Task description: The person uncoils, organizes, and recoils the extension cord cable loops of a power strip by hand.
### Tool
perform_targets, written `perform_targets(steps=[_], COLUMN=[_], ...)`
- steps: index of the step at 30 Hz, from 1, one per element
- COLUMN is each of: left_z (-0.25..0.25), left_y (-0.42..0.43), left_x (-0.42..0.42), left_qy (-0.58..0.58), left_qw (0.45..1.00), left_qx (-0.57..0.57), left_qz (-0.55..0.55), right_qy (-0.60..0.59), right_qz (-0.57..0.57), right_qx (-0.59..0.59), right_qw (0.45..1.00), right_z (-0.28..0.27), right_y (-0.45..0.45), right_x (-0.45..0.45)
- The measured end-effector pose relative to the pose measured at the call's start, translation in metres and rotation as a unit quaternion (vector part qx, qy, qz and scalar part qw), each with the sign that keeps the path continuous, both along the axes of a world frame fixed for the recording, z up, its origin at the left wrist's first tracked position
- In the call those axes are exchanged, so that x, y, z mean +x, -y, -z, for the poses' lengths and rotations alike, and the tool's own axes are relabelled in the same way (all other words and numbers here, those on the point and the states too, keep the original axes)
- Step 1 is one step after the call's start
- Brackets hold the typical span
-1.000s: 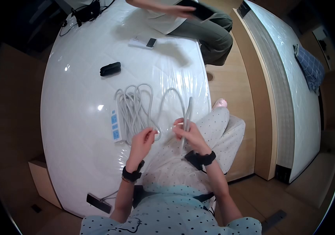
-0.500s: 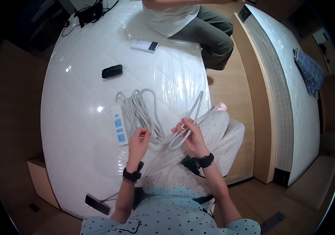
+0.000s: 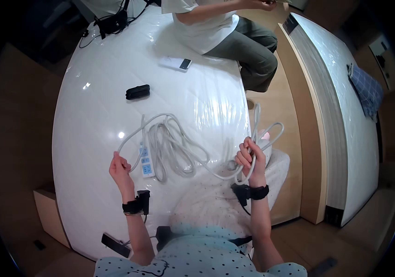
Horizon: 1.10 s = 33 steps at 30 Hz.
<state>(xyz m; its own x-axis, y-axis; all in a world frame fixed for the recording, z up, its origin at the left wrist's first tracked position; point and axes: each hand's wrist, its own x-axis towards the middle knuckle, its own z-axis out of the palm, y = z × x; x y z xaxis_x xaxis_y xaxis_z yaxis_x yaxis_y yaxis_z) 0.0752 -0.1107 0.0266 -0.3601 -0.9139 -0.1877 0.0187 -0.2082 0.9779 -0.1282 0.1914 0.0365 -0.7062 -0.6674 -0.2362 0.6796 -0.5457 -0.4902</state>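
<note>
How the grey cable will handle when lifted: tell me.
The grey cable is probably floppy over its length, since its slack lies in loose, overlapping loops on the mattress. Short stretches may be springy: rounded loops jut beyond the right hand. The overlapping strands could snag on each other.

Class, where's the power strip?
Head view: the power strip lies left of centre on the mattress, between the left hand and the grey cable pile.
</note>
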Motion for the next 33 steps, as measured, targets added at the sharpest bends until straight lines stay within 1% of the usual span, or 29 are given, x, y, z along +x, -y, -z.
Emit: perform_targets(steps=[1,2,5,6,7,8,9,10,11,12,13,14,15,16,17,19,20,21,22,23,24,25,27,28,31,33], left_z=[0.000,0.005,0.011,0.007,0.003,-0.002,-0.008,-0.013,-0.016,-0.005,0.009,0.017,0.018,0.018,0.014,0.004,0.004,0.006,0.007,0.006,0.005,0.004,0.001,0.000,0.027,0.046], left_y=[0.003,0.009,0.010,0.006,0.000,-0.006,-0.018,-0.034,-0.050,-0.061,-0.070,-0.081,-0.095,-0.104,-0.107,-0.115,-0.118,-0.121,-0.123,-0.123,-0.124,-0.124,-0.119,-0.115,-0.102,-0.098], left_x=[0.005,0.013,0.006,0.001,-0.004,-0.011,-0.017,-0.022,-0.025,-0.025,-0.026,-0.034,-0.042,-0.051,-0.057,-0.063,-0.067,-0.069,-0.070,-0.071,-0.070,-0.071,-0.071,-0.071,-0.055,-0.050], left_qy=[-0.041,-0.037,0.103,0.162,0.218,0.266,0.236,0.203,0.167,0.184,0.196,0.209,0.183,0.155,0.130,0.083,0.115,0.146,0.175,0.203,0.232,0.258,0.207,0.177,0.091,0.173], left_qw=[0.998,0.999,0.988,0.945,0.872,0.769,0.817,0.859,0.894,0.916,0.912,0.901,0.912,0.917,0.921,0.924,0.919,0.894,0.852,0.815,0.773,0.726,0.789,0.811,0.893,0.887], left_qx=[0.031,0.034,-0.106,-0.268,-0.421,-0.560,-0.515,-0.466,-0.415,-0.331,-0.243,-0.129,-0.053,0.022,0.043,0.098,-0.045,-0.185,-0.321,-0.390,-0.455,-0.517,-0.378,-0.305,-0.177,-0.247], left_qz=[-0.033,-0.004,-0.054,-0.091,-0.125,-0.157,-0.108,-0.059,-0.010,0.131,0.267,0.358,0.362,0.368,0.365,0.361,0.375,0.380,0.376,0.378,0.377,0.372,0.438,0.467,0.403,0.349], right_qy=[-0.011,-0.022,-0.031,-0.022,-0.021,-0.022,-0.022,-0.019,-0.014,-0.012,-0.012,0.012,-0.006,-0.025,-0.040,-0.119,-0.156,-0.133,-0.109,-0.085,-0.075,-0.102,-0.159,-0.167,-0.183,-0.195], right_qz=[-0.015,-0.011,-0.026,-0.027,-0.034,-0.040,-0.045,-0.051,-0.056,-0.062,-0.068,-0.082,-0.092,-0.109,-0.122,-0.133,-0.137,-0.188,-0.239,-0.290,-0.261,-0.254,-0.238,-0.236,-0.212,-0.216], right_qx=[0.020,0.076,0.088,0.081,0.089,0.096,0.103,0.080,0.084,0.085,0.084,0.049,0.053,0.101,0.151,0.232,0.275,0.279,0.282,0.285,0.256,0.264,0.278,0.300,0.277,0.244], right_qw=[1.000,0.997,0.995,0.996,0.995,0.994,0.993,0.995,0.995,0.994,0.994,0.995,0.994,0.989,0.980,0.956,0.939,0.932,0.923,0.910,0.928,0.925,0.917,0.909,0.919,0.925], right_z=[-0.002,-0.003,-0.003,-0.001,0.000,-0.001,-0.001,0.001,0.001,0.001,0.000,-0.001,0.003,0.000,-0.002,0.019,0.028,0.023,0.017,0.012,0.016,0.019,0.015,-0.009,0.004,-0.001], right_y=[-0.003,-0.003,-0.002,-0.001,0.000,0.003,0.006,0.008,0.011,0.015,0.020,0.023,0.025,0.028,0.032,0.043,0.047,0.049,0.050,0.053,0.055,0.053,0.054,0.053,0.045,0.040], right_x=[-0.001,-0.001,0.000,0.000,0.001,0.002,0.004,0.005,0.009,0.012,0.013,0.014,0.017,0.019,0.023,0.032,0.032,0.032,0.032,0.032,0.038,0.040,0.038,0.037,0.031,0.023])
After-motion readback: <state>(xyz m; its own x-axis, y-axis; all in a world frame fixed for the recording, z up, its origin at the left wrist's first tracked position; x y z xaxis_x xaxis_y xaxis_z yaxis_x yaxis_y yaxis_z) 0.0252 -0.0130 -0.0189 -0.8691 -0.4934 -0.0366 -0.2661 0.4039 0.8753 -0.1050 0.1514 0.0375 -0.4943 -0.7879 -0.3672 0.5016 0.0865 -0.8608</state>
